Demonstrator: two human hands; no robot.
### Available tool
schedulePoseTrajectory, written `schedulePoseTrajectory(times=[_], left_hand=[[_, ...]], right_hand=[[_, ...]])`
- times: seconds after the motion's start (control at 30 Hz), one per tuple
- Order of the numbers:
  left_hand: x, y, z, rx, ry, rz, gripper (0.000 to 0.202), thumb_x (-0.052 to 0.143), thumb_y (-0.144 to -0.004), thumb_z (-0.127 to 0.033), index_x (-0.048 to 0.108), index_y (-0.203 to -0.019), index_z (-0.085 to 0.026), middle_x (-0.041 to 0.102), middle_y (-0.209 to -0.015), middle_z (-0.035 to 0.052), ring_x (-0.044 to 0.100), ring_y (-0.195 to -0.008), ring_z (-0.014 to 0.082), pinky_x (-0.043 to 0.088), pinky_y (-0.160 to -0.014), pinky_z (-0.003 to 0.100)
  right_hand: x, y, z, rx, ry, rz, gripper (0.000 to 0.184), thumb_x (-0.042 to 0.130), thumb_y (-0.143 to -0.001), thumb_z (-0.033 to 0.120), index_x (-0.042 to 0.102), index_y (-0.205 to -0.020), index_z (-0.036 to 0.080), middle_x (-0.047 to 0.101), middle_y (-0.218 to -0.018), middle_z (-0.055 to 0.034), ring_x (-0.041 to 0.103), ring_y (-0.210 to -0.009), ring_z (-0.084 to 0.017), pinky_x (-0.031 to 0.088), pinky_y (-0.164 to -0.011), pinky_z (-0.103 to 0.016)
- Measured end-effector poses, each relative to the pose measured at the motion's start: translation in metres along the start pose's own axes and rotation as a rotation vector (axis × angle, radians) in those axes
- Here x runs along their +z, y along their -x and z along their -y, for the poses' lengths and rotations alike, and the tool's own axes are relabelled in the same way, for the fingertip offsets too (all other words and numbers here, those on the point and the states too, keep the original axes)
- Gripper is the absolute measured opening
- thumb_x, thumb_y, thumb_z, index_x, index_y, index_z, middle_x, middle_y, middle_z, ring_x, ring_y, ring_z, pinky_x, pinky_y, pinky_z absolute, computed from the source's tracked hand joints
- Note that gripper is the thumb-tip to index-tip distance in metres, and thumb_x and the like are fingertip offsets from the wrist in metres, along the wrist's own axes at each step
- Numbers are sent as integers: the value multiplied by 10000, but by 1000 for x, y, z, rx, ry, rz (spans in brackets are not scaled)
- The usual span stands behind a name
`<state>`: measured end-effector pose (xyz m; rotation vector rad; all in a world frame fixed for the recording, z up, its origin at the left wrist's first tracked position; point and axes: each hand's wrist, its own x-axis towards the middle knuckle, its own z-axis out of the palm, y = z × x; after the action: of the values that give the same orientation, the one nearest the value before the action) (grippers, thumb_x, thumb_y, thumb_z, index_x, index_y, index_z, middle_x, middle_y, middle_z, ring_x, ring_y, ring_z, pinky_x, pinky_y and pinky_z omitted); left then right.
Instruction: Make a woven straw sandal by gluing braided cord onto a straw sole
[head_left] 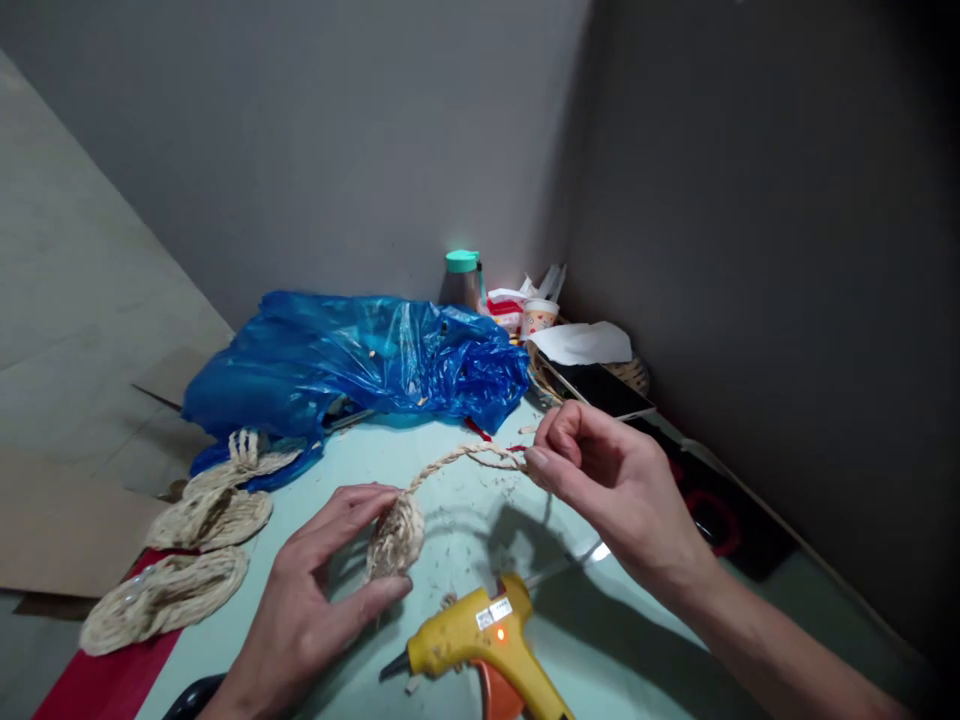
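Observation:
My left hand (319,585) grips a small coiled piece of straw braid (395,537) between thumb and fingers, just above the pale green table (450,480). A loose tail of the straw braid (465,458) runs up and right from the coil to my right hand (607,480), which pinches its end between thumb and fingertips. A yellow glue gun (480,640) with an orange trigger lies on the table just in front of the coil, its nozzle pointing left and its indicator light glowing.
Three finished straw coils (191,545) lie at the left on a red sheet (112,680). A blue plastic bag (352,360) sits behind. In the corner stand a green-capped bottle (463,278), a paper cup (538,315), a phone (600,388) and white paper (585,342).

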<state>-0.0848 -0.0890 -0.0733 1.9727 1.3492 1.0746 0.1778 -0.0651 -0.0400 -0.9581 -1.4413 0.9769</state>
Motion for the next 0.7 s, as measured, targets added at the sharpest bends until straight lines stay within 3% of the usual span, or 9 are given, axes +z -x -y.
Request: schedulePoseTrajectory(times=[0.17,0.33,0.5,0.7], left_hand=[[-1,-7,-3,-219,420,-77,429,792,-610,-338,769,-1018,-209,710,-1129,98,587,-1145,358,466,-977,449],[-1,-6,-1,-440,829,-68,394,783,-628,-320,771,-997,-181,775,-968,115,664,-1037,330,492,-914,381],[-2,-5,4,-540,948,-102,412,776,-651,-279,750,-1038,-139,762,-1069,153,675,-1056,305,510,-915,354],[-1,-9,-1,-578,1127,-171,342,770,-650,-273,773,-978,-176,783,-1022,122,707,-1022,296,410,-1080,449]], right_hand=[[0,5,2,19,-103,44,246,567,-897,287,388,-744,216,397,-682,43,371,-583,-101,349,-508,-214],[3,11,11,12,73,117,171,611,-862,277,496,-761,200,494,-685,36,459,-588,-99,384,-508,-201],[2,10,14,-156,184,177,170,689,-833,197,590,-695,194,597,-699,45,550,-659,-99,432,-645,-209],[9,14,2,-235,134,271,97,725,-815,157,705,-727,194,688,-713,17,635,-667,-112,488,-646,-200]])
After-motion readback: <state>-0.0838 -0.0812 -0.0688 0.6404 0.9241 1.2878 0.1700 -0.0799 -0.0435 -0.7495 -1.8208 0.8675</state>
